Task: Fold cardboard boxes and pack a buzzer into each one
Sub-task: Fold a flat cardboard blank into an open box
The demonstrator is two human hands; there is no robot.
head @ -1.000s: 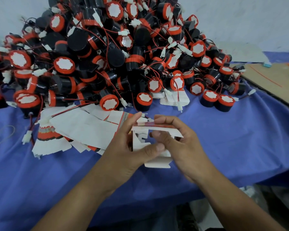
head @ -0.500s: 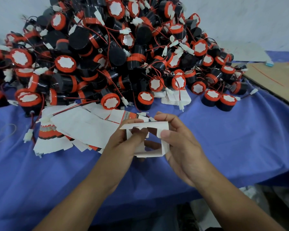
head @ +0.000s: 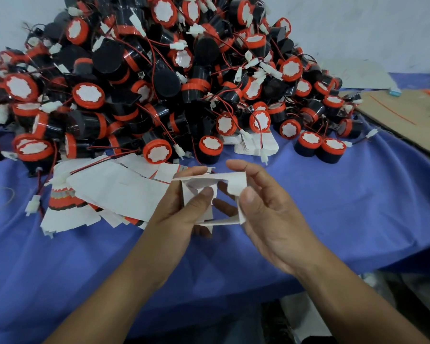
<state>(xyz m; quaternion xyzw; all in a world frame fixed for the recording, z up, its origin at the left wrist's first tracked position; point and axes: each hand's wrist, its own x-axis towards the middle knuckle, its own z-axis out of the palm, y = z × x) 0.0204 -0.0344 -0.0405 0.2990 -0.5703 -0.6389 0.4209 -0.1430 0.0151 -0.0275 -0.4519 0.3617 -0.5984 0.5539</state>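
Observation:
A small white cardboard box (head: 235, 183), opened into a square tube, is held above the blue tablecloth in the middle of the view. My left hand (head: 178, 207) grips its left side, thumb pressing on an inner flap. My right hand (head: 268, 214) pinches its right wall between thumb and fingers. Flat white box blanks (head: 114, 192) lie fanned out just left of my hands. A large heap of black buzzers (head: 157, 78) with orange rims, white labels and red wires fills the back of the table.
Blue cloth (head: 345, 202) covers the table, whose front edge drops off near my forearms. Two single buzzers (head: 319, 147) stand at the right of the heap. A brown cardboard sheet (head: 407, 115) lies at the far right. A stack of white cards (head: 257, 145) sits behind my hands.
The flat blank has been opened up into a square tube. My right hand shifted to the box's right wall, and my left thumb moved onto an inner flap.

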